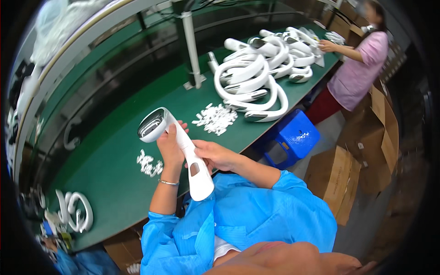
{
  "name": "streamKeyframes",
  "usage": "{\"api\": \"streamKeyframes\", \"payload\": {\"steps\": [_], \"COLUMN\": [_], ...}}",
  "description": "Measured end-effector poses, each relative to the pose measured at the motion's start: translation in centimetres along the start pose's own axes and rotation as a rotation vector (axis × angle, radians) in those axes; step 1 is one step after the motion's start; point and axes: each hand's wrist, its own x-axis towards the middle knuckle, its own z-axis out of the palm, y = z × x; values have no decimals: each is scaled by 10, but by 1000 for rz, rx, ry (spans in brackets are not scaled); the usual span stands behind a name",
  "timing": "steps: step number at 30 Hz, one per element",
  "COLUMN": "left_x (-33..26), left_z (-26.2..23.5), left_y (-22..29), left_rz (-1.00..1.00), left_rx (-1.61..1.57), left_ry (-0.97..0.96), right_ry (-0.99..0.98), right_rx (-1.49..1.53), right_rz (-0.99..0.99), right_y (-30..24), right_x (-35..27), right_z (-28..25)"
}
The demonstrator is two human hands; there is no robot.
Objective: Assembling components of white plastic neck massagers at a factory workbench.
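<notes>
Both of my hands hold a white neckband device (187,145) over the table's near edge. Its upper end carries a dark, shiny oval face, and a small brownish window shows near its broad lower end. My left hand (170,143) is closed round the upper part, thumb on top and fingertips showing behind. From the right, my right hand (214,155) grips the middle, its fingers partly hidden behind the device. Small white plastic pieces (149,165) lie on the table left of my left wrist. A larger heap of similar pieces (215,119) lies beyond my hands.
The green-topped table (114,183) bears a big pile of white curved neckbands (256,68) at far right and several more (75,211) at left. A white post (191,50) rises behind. A blue stool (293,137) and cardboard boxes (334,178) stand right. A person in pink (362,64) works beyond.
</notes>
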Motion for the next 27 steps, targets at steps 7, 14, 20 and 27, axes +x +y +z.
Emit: {"api": "streamKeyframes", "payload": {"steps": [7, 14, 20, 27], "left_x": [56, 95, 101, 108], "left_z": [110, 31, -99, -223], "left_y": [13, 37, 74, 78], "left_rz": [-20, -36, -44, -3], "left_rx": [299, 593, 708, 755], "left_ry": [-448, -294, 166, 563], "right_ry": [416, 1054, 1473, 1683], "right_rx": [341, 3, 210, -1132], "right_rz": [-646, -1152, -1111, -564], "right_y": [-93, -253, -340, -316], "right_x": [-85, -180, -208, -343], "right_z": [-92, -304, -512, -813]}}
